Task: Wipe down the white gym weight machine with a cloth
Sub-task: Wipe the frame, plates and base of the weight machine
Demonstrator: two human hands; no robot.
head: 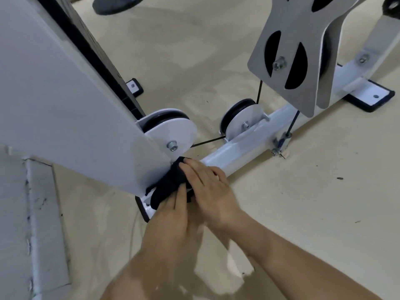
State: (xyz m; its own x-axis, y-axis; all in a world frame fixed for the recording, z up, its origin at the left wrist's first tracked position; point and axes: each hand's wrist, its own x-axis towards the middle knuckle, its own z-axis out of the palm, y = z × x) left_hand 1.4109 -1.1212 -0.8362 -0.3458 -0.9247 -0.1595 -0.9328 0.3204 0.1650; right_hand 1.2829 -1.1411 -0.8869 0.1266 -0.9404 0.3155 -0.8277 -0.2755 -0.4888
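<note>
Two bare hands work low on a white weight machine point(65, 100), seen from above. A dark cloth point(171, 180) is bunched in the corner where the machine's wide slanted panel meets its floor bar point(238, 146), just above a black-edged foot.

The right hand point(213, 190) lies flat on the cloth, fingers straight and close together, pressing it against the bar. The left hand point(171, 215) sits just below and partly under the right, touching the cloth's lower end. Its fingertips are hidden, so whether it grips the cloth cannot be told.

Just beyond the hands, two round pulleys point(173, 131) stand near each other, joined by a thin black cable point(207, 140). A grey metal plate point(303, 61) with oval cut-outs hangs over the bar at upper right. The floor point(303, 191) is pale beige. The toe of a dark shoe point(116, 3) shows at the top edge.
</note>
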